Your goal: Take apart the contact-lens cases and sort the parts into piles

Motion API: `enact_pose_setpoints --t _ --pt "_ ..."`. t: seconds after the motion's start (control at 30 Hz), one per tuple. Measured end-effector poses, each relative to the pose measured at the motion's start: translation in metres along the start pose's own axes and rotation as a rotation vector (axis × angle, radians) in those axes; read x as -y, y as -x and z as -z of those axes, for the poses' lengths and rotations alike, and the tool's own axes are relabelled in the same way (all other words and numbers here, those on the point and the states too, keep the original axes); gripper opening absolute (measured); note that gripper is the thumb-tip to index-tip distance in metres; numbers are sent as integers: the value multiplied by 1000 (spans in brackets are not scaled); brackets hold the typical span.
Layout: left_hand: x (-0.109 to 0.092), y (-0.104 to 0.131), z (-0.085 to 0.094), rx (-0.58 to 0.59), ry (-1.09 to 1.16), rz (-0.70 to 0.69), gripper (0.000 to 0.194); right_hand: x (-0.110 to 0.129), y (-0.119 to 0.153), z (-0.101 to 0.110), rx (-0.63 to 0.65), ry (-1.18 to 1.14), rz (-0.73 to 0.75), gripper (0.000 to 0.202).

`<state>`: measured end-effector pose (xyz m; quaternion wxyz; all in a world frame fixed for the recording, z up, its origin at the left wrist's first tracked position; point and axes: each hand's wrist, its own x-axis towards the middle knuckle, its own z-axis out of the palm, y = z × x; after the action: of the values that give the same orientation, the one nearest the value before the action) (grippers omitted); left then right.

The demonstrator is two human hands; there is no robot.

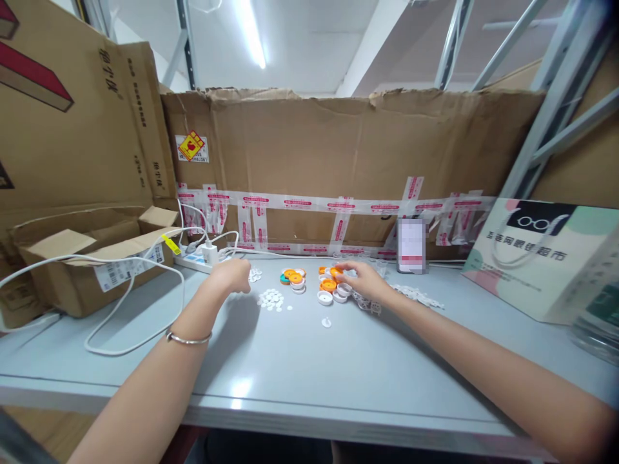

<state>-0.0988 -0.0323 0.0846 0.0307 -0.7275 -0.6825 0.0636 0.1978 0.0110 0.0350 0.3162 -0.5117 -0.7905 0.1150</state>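
My left hand [233, 276] is closed, its fingers curled down beside a small group of white pieces [255, 275]; whatever it may hold is hidden. Just right of it lies a pile of small white discs [271, 299]. My right hand [360, 280] reaches to a heap of round orange and white plastic caps, its fingertips on an orange cap [335, 274]. A white cap [325, 298] sits at the front of that heap. Between my hands rests a smaller stack with an orange cap [294, 278] on top. A small white ring-like piece [326, 322] lies in front.
Clear plastic pieces [366, 303] and white pieces [418, 296] lie around my right forearm. A phone [411, 245] leans against the cardboard [309, 148] at the back. At left are a power strip [196, 259], a white cable [123, 353] and an open box [87, 264]; a paper bag [536, 258] stands right.
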Motion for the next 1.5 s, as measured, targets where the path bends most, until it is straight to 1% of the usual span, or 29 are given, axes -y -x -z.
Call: enact_pose_setpoints --t 0.17,0.27,0.37,0.53,0.7,0.8,0.9,1.0,1.17,1.3,1.4,1.5 --pt "2 -2 -1 44 -13 -29 25 3 -12 -4 98 46 42 27" --pt "4 -2 -2 57 -18 -36 25 3 -15 -8 123 85 63 24" --pt "4 -2 -1 68 -23 -34 23 -1 -15 -10 108 111 63 25" --pt "-1 1 1 93 -22 -51 20 -5 -10 -7 62 113 47 28" --pt "0 -2 -2 118 -25 -59 14 8 -2 -4 3 91 64 28" --pt "1 -4 -3 142 -41 -51 10 20 -2 -7 25 62 107 25" --pt "0 -5 -4 159 -53 -46 13 28 -11 -15 64 54 155 23" --pt "-2 -5 -4 170 -60 -41 16 34 -29 -24 90 70 170 22" --pt "0 -7 -5 173 -62 -38 18 40 -56 -40 147 126 141 21" --pt "2 -8 -5 173 -56 -43 17 44 -64 -51 191 149 130 20" --pt "3 -9 -6 174 -48 -46 13 46 -64 -51 208 143 133 20" --pt "3 -9 -6 163 -39 -47 10 49 -60 -41 195 119 138 21"
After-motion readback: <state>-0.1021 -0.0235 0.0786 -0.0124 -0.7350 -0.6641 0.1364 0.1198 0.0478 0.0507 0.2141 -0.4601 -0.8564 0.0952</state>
